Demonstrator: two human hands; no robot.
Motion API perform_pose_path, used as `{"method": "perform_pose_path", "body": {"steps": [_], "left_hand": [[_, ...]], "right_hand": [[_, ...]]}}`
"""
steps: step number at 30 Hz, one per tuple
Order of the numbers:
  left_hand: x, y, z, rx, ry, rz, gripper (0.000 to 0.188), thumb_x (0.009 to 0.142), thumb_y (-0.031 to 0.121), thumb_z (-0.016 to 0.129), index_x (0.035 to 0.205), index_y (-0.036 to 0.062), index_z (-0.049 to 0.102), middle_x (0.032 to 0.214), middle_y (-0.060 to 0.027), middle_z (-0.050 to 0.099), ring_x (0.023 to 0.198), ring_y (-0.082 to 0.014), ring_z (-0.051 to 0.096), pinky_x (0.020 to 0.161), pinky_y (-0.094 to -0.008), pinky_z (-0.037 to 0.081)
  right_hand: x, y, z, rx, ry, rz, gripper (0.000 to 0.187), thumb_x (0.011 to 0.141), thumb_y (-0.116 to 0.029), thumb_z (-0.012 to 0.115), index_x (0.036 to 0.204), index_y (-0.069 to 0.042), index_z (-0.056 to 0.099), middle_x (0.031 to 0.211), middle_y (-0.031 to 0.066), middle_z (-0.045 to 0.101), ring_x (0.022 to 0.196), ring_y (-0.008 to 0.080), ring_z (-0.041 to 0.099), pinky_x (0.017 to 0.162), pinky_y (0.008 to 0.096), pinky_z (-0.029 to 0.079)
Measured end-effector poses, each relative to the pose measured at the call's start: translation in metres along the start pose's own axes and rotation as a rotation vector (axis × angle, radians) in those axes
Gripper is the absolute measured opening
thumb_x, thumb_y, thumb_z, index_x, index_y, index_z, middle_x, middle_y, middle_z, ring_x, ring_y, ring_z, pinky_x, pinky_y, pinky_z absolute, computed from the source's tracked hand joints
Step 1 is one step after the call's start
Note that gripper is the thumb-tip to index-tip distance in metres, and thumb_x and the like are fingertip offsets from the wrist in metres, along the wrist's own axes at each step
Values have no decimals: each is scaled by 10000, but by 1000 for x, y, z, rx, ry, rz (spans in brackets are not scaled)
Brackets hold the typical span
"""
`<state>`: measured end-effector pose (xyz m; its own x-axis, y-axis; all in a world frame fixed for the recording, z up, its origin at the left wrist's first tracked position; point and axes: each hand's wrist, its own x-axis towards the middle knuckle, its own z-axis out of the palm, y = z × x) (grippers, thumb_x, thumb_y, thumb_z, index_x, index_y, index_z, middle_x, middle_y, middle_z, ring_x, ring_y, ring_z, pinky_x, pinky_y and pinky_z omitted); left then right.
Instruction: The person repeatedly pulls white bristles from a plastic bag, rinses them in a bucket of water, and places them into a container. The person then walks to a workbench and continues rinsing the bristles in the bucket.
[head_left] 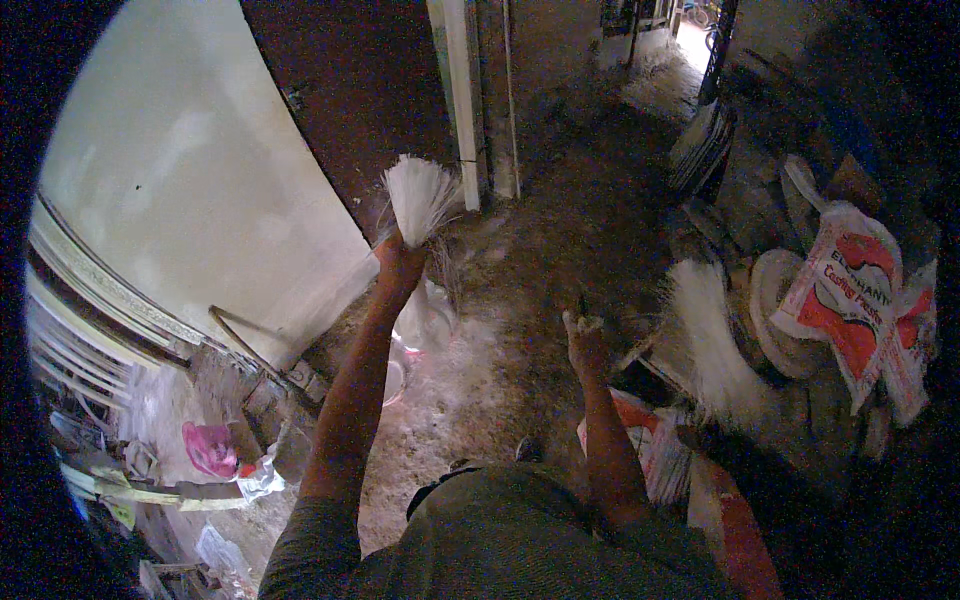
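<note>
A bundle of loose white fibres [420, 200] fans upward from my left hand [402, 264], whose fingers are wrapped round its lower end. Thin strands hang beside it. My right hand [588, 350] is held out lower and to the right, fingers closed. Something small and dark shows at its fingertips, too dim and blurred to name. Below the left hand lies a whitish bag or cloth [428, 320] beside a pale round container [396, 382]. To the right of my right hand rests a larger heap of white fibres [712, 345].
Printed red-and-white sacks [848, 290] hang or lie at the right, with another sack [655, 450] near my right forearm. A pale panel [200, 150] leans at the left. Pink plastic [210, 448] lies on the dusty floor, near long strips [110, 290]. A bright doorway [693, 45] stands far off.
</note>
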<state>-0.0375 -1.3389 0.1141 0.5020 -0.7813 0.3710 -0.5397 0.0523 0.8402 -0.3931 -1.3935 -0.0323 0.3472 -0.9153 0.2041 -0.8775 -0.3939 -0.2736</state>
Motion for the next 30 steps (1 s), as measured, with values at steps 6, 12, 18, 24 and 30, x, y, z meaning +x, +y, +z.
{"method": "perform_pose_path", "body": {"steps": [6,12,18,24,30], "left_hand": [[-2,3,-20,-63,-28,-67,339,861,108,647,1169,-27,599,1031,-163,694,895,-271,653,800,-384,509],[-22,29,-30,-69,-69,-246,352,846,95,671,1170,-5,582,1005,-114,673,881,-244,616,821,-374,500],[-41,22,-53,-129,-67,-142,468,794,115,773,1201,-4,575,1065,-106,674,953,-231,626,844,-356,504],[-61,8,-69,-216,-79,30,564,762,137,817,1244,5,558,1121,-89,664,1039,-223,612,919,-353,489],[-77,22,-62,-515,-262,-135,534,782,128,790,1248,37,545,1143,-58,640,1040,-189,607,892,-357,496]], "right_hand": [[3,-94,-81,506,-47,54,508,926,-331,567,1327,-25,505,1206,280,593,1106,436,586,954,471,475],[31,-171,-20,448,-213,-265,621,840,-236,624,1358,56,444,1167,303,600,1102,435,587,964,489,469],[106,-200,35,337,144,-331,512,860,-237,624,1240,94,529,1038,280,634,927,434,630,828,496,511],[104,-233,-60,775,-61,-314,367,939,-294,584,1092,37,623,820,164,641,656,300,618,602,406,519],[76,-277,-153,1217,-647,-59,236,950,-294,590,913,-65,633,678,-6,541,492,80,460,383,257,379]]}}
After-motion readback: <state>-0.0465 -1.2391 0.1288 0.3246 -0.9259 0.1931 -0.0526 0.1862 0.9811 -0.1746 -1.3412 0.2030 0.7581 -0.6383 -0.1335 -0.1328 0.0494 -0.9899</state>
